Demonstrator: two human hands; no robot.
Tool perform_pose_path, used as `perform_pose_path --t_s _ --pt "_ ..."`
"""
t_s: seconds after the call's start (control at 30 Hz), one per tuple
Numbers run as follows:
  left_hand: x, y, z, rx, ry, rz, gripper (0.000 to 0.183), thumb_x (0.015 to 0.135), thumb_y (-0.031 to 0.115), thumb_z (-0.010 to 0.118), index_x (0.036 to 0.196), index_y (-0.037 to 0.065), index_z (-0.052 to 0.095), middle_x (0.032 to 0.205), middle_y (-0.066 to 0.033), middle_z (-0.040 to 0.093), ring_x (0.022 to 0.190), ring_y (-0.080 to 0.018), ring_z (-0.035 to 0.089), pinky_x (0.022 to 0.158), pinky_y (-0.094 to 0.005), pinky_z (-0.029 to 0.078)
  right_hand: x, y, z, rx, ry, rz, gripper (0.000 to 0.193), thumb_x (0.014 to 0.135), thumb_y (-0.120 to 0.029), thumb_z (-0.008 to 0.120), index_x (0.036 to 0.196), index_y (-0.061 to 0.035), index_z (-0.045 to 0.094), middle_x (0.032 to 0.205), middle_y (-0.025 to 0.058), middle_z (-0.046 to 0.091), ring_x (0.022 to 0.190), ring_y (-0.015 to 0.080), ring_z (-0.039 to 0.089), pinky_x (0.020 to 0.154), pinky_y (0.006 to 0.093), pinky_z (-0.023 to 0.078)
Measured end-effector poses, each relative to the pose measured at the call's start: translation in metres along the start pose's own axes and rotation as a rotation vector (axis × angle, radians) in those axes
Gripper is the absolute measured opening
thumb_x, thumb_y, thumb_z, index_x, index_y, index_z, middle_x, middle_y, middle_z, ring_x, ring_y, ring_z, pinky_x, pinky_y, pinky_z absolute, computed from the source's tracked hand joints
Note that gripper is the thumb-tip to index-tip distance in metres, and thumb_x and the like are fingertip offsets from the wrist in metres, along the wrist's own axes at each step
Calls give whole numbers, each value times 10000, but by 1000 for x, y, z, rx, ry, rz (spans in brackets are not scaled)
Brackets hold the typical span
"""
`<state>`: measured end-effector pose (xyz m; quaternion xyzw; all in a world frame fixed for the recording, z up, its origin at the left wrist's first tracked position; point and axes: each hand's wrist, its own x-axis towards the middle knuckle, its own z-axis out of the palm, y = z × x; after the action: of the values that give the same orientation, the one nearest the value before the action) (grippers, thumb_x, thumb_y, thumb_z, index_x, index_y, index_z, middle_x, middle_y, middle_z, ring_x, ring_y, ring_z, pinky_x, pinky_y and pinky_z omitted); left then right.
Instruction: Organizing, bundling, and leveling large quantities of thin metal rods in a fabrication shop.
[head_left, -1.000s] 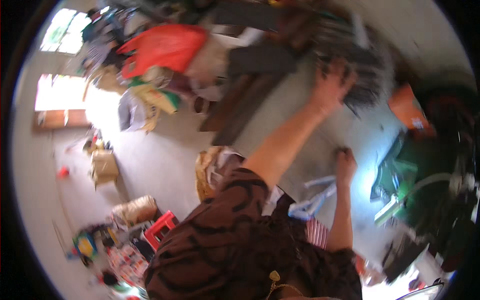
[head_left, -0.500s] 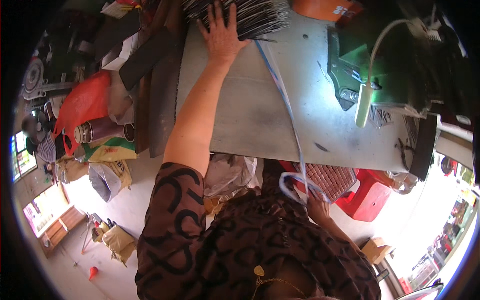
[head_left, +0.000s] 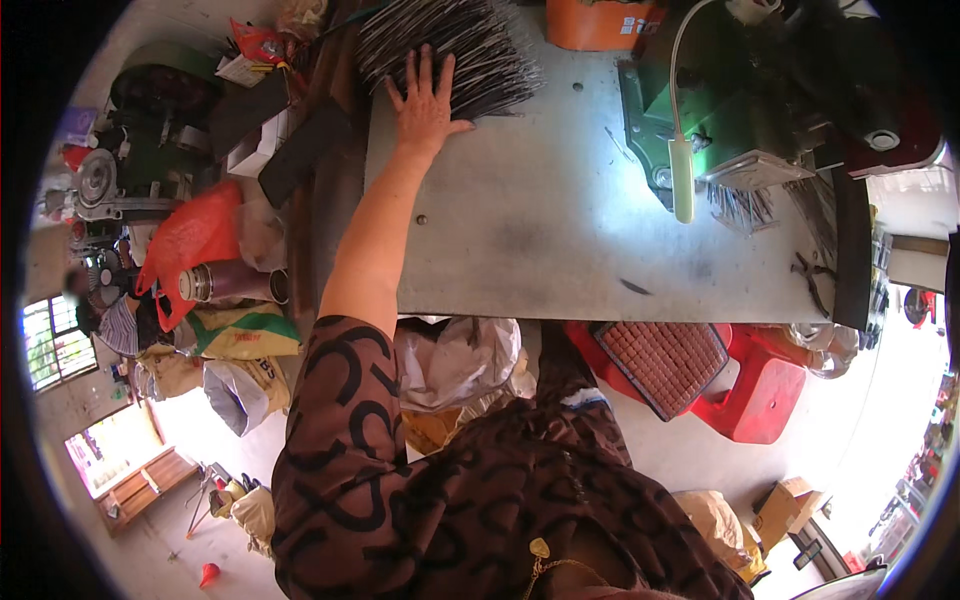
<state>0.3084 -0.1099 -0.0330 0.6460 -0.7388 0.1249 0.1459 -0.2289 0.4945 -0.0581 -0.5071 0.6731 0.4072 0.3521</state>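
Observation:
My left hand (head_left: 424, 118) lies flat on the near edge of a thick pile of thin dark rods (head_left: 490, 55), fingers spread and thumb out to the right. The pile sits at the far left of a grey metal worktable (head_left: 500, 220), its ends uneven. My left arm reaches forward across the tabletop. My right hand is out of view. A short bit of blue-and-white strap (head_left: 585, 398) shows against my clothing, below the table's front edge; the rest of it is hidden.
A green machine (head_left: 655, 95) with a lit lamp (head_left: 681, 180) stands at the right, thin loose pieces (head_left: 740, 207) beside it. Pliers (head_left: 812, 282) lie near the right edge. An orange container (head_left: 600, 25) stands behind. Below are a beaded mat (head_left: 665, 362) and red stool (head_left: 768, 400).
The strap that ran from the pile across the table to my right hand is gone from the tabletop. My right hand has left the view. My left hand stays on the pile.

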Motion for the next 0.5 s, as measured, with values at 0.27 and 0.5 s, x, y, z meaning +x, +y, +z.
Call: perform_pose_path --t_s 0.27,0.5 --pt "9 -10 8 8 -57 22 1258 596 610 795 1559 218 88 1613 -135 26 1487 -348 31 1117 -694 142 39 -17 16 59 145 107 251 875 -217 491 1000 -98 673 982 202 700 985 410 656 836 530 492" --pt "-1 5 -3 -55 -56 59 1355 537 637 823 1555 156 69 1596 -208 40 1472 -416 32 1108 -704 116 49 -23 -4 144 73 158 271 886 -222 472 1004 -94 680 990 207 696 996 442 642 833 555 484"
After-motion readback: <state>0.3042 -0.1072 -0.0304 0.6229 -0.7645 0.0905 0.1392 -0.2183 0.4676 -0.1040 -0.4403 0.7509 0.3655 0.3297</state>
